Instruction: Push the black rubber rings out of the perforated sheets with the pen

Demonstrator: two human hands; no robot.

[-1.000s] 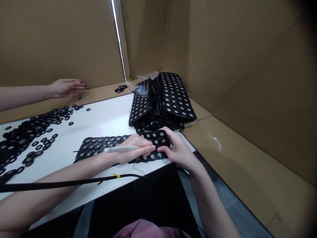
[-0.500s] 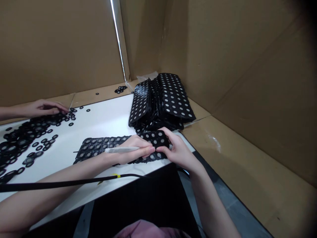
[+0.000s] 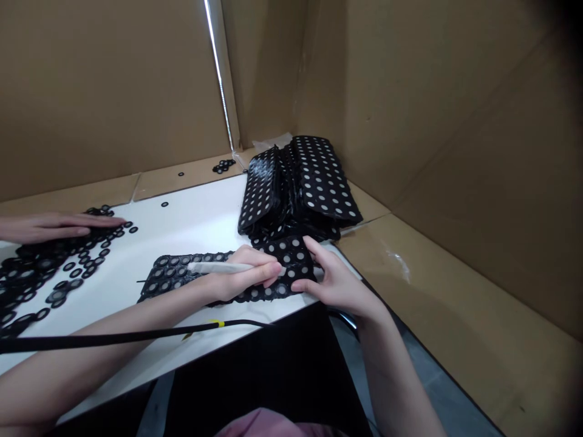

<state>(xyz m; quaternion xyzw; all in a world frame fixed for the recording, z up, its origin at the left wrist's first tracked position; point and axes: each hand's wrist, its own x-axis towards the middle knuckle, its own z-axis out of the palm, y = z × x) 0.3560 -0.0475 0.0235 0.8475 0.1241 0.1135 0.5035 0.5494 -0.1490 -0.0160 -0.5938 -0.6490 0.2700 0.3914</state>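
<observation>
- Leftward, a co-worker's hand (image 3: pixel 64 227) is laid flat over the loose rings (image 3: pixel 75 283), fingers extended; whether any are gripped cannot be told.
- The rings are heaped on the white table (image 3: pixel 200 212), apart from the sheet, perhaps so that working room is left between.
- The sheet (image 3: pixel 170 270), black and lined with pale discs, is laid along the table's near edge, probably so that it can be reached by both hands.
- The tool (image 3: pixel 218 267), white and pen-like, is held slantwise by the left hand (image 3: pixel 255 270), thumb and fingers closed firmly round it, its working end pointed down at the discs; a pencil-like hold seems chosen for fine aim.
- Beyond, a stack (image 3: pixel 319 176) of similar sheets is placed on the far side, presumably out of the way.
- The sheet's right end is touched by the right hand (image 3: pixel 337 282), thumb and forefinger spread wide, apparently for steadying; nothing is seen pinched.
</observation>
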